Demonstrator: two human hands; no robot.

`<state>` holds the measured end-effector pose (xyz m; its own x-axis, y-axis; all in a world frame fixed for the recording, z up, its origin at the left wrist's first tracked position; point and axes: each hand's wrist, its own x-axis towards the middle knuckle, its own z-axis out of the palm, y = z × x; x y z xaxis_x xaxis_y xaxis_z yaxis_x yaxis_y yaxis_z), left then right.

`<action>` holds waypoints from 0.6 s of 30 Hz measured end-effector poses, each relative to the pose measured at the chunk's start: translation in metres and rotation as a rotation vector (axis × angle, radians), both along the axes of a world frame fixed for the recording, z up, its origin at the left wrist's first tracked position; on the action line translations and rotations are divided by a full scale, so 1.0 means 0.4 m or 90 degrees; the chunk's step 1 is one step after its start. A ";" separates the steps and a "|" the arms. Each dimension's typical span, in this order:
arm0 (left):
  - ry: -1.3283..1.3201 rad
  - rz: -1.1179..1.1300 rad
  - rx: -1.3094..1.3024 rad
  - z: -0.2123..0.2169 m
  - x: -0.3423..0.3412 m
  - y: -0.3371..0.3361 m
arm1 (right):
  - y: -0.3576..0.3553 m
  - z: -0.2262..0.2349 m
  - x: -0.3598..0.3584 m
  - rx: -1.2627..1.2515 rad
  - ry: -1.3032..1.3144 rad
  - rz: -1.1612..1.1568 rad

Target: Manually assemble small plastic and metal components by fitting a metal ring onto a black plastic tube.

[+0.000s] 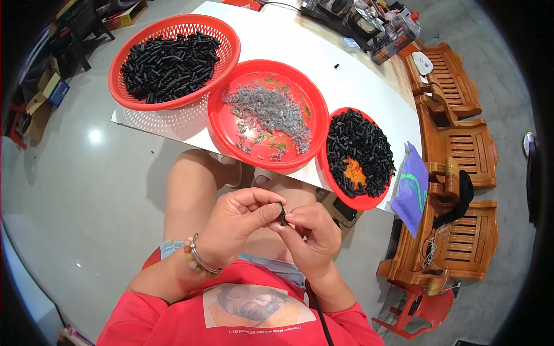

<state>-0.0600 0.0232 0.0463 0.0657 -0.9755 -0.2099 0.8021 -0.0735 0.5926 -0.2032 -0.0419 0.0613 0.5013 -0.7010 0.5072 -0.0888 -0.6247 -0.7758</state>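
Above my lap, both hands meet at a small black cylindrical part (282,214). My left hand (241,222) pinches it between thumb and fingers, a bracelet on that wrist. From the other side my right hand (313,235) grips its lower end with closed fingertips. Beyond my hands, a round red tray (222,141) holds a loose pile of small silvery coil springs (271,109). A red tray (360,202) to the right is filled with short black cylindrical pieces (363,144). At the left, a red slotted basket (231,52) holds longer black tubular pieces (170,66).
The containers stand on a white tabletop (300,40), where one small black piece (337,66) lies alone. A purple bag (411,187) hangs at the right edge. Wooden chairs (461,150) and a red stool (430,311) stand to the right. Assorted items (369,29) crowd the back.
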 end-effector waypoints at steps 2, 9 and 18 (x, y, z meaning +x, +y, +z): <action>0.011 -0.011 -0.003 0.007 0.004 0.001 | -0.004 0.019 -0.004 0.055 0.074 0.012; -0.017 -0.069 0.031 0.020 0.024 -0.006 | -0.058 0.054 -0.026 0.039 0.151 0.147; -0.049 -0.102 0.035 0.019 0.037 -0.006 | -0.061 0.075 -0.006 -0.044 0.253 0.147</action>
